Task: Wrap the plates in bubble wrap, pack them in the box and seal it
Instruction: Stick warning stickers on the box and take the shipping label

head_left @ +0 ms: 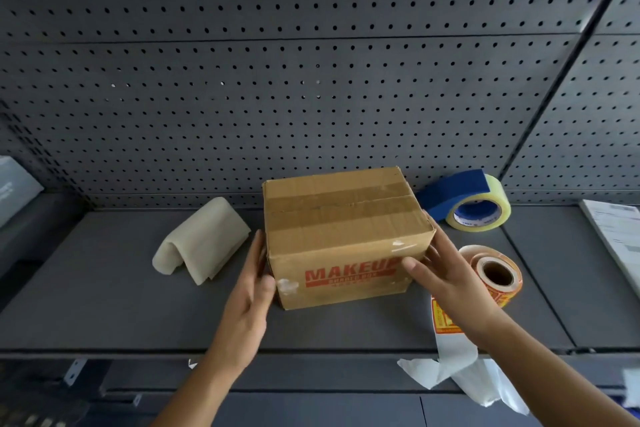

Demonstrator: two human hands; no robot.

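Scene: A person's two bare hands frame a closed cardboard box (346,229) on a dark grey desk (104,305), seen from above and in front.
Box: It stands near the middle of the desk, flaps down, a broad band of clear tape running along the top seam. Red lettering reading "MAKEUP" marks the face turned toward the camera.
Left hand (247,291): Wide, fingers straight and laid flat against the box's left side, the thumb at the front left corner.
Right hand (450,274): Wide, fingers spread along the box's right side, the thumb reaching across the front face over the end of the lettering.
Left of box: A folded cream sheet (204,239) of padding lies on the desk, apart from the carton.
Behind right: A roll of clear tape (485,208) with a blue flap rests by the back wall.
Right of box: A roll of orange stickers (485,251) lies on its side just beyond the right hand; its strip of labels (446,322) trails over the desk's front edge.
Far right: Printed papers (616,236) lie at the frame's edge.
Backdrop: A grey pegboard (311,80) fills the wall.
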